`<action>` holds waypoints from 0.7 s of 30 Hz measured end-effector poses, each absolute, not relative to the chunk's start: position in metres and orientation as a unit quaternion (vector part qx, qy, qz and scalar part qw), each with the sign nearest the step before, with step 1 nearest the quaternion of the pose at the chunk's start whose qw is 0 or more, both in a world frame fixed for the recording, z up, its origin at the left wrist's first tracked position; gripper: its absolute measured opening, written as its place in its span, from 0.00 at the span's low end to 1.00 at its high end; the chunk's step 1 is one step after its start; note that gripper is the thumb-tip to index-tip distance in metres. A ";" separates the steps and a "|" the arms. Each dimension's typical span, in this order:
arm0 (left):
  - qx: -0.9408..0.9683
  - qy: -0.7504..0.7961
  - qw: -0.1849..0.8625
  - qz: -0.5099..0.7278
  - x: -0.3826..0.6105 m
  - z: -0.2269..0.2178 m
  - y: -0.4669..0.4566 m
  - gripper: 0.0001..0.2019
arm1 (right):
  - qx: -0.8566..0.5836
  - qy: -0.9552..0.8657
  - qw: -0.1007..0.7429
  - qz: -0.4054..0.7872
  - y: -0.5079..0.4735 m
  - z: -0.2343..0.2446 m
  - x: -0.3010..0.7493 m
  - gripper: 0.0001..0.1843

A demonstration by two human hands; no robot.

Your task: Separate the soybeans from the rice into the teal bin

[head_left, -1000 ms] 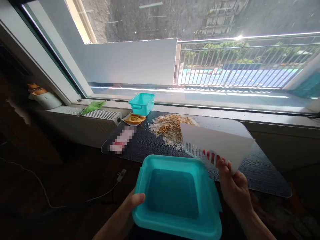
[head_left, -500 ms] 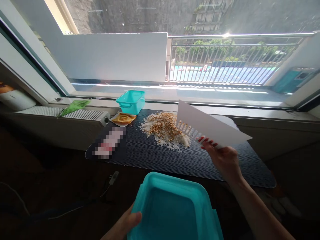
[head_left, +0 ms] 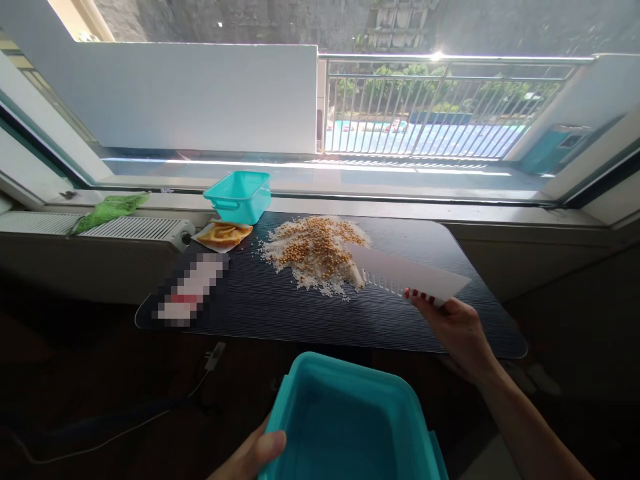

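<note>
My left hand, nearer me than the heap of white grains and yellow beans and a little to its left, grasps the side of a big teal container, thumb over the rim; the container hides my other fingers. My right hand, nearer me and to the right of the heap, pinches the lower edge of a white slotted scoop, my fingertips showing red through the slots. That forearm slants up from the lower right. The scoop's far tip overlaps the heap's right edge in my view; I can't tell whether it touches.

Well left of the heap runs a white radiator. The heap itself lies spread on a dark, ribbed tabletop. Beyond it is a wide window, with a white wall outside to the left and a sunlit metal railing to the right.

Far left of the heap, a green cloth lies on the radiator. Closer to the heap's left come a blurred pale item, a yellow-orange thing on white and, just beyond that, a small teal basket.
</note>
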State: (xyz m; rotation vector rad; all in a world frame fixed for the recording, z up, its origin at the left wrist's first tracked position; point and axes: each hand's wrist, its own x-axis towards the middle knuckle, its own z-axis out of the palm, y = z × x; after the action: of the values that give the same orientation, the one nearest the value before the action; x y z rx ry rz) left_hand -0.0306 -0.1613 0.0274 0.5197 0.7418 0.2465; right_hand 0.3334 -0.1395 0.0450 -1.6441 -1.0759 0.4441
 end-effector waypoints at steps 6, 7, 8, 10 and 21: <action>0.272 0.370 0.877 0.142 -0.027 0.012 -0.158 0.47 | -0.686 -0.434 0.542 0.215 -0.144 0.046 0.336 0.20; 0.268 0.372 0.878 0.135 -0.026 0.011 -0.158 0.47 | -0.687 -0.433 0.541 0.219 -0.143 0.045 0.337 0.20; 0.262 0.376 0.880 0.126 -0.026 0.010 -0.158 0.46 | -0.688 -0.432 0.540 0.222 -0.143 0.043 0.338 0.21; 0.239 0.387 0.885 0.101 -0.026 0.009 -0.159 0.46 | -0.689 -0.432 0.538 0.221 -0.141 0.038 0.339 0.21; 0.151 0.372 0.913 0.078 -0.015 0.022 -0.158 0.41 | -0.691 -0.444 0.523 0.228 -0.147 0.033 0.341 0.18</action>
State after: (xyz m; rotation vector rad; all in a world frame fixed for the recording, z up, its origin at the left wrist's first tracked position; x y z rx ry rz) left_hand -0.0149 -0.1580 0.0218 0.3104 0.7654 0.1616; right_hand 0.3413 -0.1468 0.0331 -1.6544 -1.0635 0.5455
